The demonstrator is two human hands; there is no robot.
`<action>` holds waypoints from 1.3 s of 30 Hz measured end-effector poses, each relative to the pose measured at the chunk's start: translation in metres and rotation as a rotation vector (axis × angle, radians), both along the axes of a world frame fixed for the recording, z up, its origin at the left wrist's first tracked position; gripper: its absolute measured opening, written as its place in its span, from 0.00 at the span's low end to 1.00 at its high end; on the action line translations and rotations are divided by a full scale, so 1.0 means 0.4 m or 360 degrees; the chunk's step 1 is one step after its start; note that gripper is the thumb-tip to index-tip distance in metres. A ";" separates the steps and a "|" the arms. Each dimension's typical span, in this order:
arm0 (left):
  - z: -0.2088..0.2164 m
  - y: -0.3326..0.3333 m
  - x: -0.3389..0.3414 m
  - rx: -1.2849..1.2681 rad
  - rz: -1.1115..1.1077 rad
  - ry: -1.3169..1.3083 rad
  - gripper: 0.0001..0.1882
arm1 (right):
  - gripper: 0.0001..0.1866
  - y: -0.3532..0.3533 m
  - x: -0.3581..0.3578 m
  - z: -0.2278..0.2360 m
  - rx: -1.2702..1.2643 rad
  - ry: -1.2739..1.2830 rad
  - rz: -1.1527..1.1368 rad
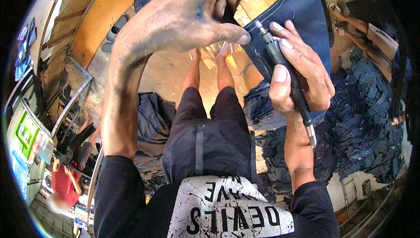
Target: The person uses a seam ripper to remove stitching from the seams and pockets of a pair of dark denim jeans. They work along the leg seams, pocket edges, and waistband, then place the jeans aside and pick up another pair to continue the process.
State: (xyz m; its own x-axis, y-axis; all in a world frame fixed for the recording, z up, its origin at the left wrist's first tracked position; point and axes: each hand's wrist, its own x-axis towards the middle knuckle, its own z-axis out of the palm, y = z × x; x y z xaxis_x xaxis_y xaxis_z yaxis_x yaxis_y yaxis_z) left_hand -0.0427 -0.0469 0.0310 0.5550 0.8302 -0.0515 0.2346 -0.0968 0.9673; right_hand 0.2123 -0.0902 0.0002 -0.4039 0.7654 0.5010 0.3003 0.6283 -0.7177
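My left hand (188,19) is raised at the upper middle. Its thumb meets the stitched edge of a dark navy cloth piece (306,8), and its fingers curl at the same edge higher up, partly out of frame. In my right hand (306,69) is a slim black pen-shaped tool (280,56) with metal parts at both ends, gripped between thumb and fingers. The tool's upper tip lies close to the pale stitching, in front of the cloth; I cannot tell whether it touches. The cloth hangs down behind my right hand.
Large heaps of dark cloth (367,115) lie to the right, with another dark pile (153,117) left of my legs. A person's legs (372,41) are at the far right. Someone in red (65,183) is at lower left, near a metal rail (72,102).
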 end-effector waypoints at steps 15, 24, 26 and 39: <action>-0.128 0.000 -0.010 0.0087 -0.0050 -0.0410 0.37 | 0.15 0.011 -0.002 0.000 -0.0118 -0.0103 0.0153; -0.055 -0.002 0.000 0.0064 -0.0026 -0.0169 0.36 | 0.13 0.015 -0.022 -0.027 -0.0025 0.0078 -0.0026; -0.069 0.011 0.012 0.0135 -0.0035 -0.0339 0.35 | 0.13 0.017 -0.020 -0.031 -0.0018 0.0098 -0.0015; -0.131 -0.002 -0.003 0.0129 -0.0006 -0.0379 0.33 | 0.13 0.020 -0.023 -0.027 -0.0044 0.0061 -0.0004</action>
State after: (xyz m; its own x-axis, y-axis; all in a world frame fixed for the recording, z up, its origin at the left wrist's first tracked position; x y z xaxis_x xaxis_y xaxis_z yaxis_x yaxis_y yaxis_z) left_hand -0.0439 -0.0477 -0.0213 0.5468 0.8242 0.1474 0.0007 -0.1766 0.9843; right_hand 0.2031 -0.0824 -0.0106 -0.3831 0.7801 0.4946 0.2739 0.6073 -0.7458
